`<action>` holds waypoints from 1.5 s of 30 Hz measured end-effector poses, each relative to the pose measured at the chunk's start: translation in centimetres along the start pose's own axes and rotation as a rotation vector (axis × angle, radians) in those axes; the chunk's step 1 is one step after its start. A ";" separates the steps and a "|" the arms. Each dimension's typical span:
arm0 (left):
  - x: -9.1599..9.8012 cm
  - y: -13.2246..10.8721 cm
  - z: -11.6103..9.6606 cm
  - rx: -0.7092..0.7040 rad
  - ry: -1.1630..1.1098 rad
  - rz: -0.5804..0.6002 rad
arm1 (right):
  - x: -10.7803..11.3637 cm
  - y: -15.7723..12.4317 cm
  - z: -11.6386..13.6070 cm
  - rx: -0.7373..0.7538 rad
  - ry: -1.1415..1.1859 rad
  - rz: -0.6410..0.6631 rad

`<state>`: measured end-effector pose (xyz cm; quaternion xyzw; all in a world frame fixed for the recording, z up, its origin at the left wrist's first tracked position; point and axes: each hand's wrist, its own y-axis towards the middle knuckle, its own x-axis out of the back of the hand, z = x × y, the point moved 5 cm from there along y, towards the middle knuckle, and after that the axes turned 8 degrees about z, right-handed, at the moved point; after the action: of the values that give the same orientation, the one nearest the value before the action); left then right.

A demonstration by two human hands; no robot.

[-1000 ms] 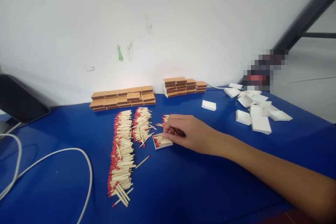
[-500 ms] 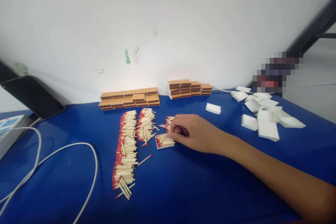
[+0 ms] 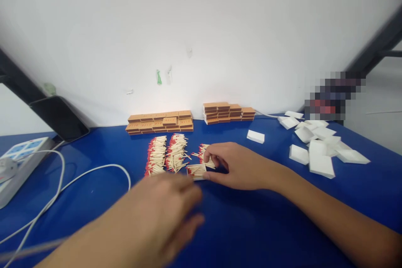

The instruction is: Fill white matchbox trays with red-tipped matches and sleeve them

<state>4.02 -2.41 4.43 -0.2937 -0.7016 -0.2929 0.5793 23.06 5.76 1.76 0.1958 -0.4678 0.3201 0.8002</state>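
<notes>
A white matchbox tray point(image 3: 195, 172) full of red-tipped matches lies on the blue table point(image 3: 251, 226). My right hand point(image 3: 230, 165) is at the tray's right end, thumb at its edge and fingers curled over a small match pile point(image 3: 202, 153); whether it grips the tray is unclear. Blurred by motion, my left hand point(image 3: 166, 209) hovers at the front left of the tray, its fingers bent and hard to make out. It hides the lower part of the long match pile point(image 3: 156, 153). Another match pile point(image 3: 176, 150) lies left of the tray.
Orange matchboxes point(image 3: 160, 123) are stacked along the wall, with a second stack point(image 3: 224, 113) to their right. White empty trays point(image 3: 322, 144) lie heaped at right, one tray point(image 3: 255, 136) apart. A phone point(image 3: 61, 119), power strip point(image 3: 27, 159) and white cable point(image 3: 63, 176) are at left.
My left hand has come into view from the lower left, over the long match pile. My right hand has shifted slightly at the tray's right end. The view has tilted a little.
</notes>
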 end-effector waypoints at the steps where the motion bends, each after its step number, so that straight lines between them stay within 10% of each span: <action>1: 0.2 1.3 0.9 0.015 0.041 0.001 | -0.1 0.0 0.1 -0.004 -0.010 0.009; 16: -3.2 3.3 5.5 0.064 -0.056 -0.144 | -0.9 0.3 -0.6 -0.019 0.062 0.040; 31: -3.3 3.5 4.5 -0.045 -0.166 -0.185 | -1.2 0.2 1.1 0.099 0.079 -0.128; 45: -3.3 3.6 4.5 -0.042 -0.165 -0.197 | -2.0 0.3 0.9 0.113 0.048 0.004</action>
<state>4.35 3.03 0.74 -0.2585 -0.7660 -0.3380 0.4819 21.62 4.81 0.47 0.2317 -0.4301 0.3523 0.7983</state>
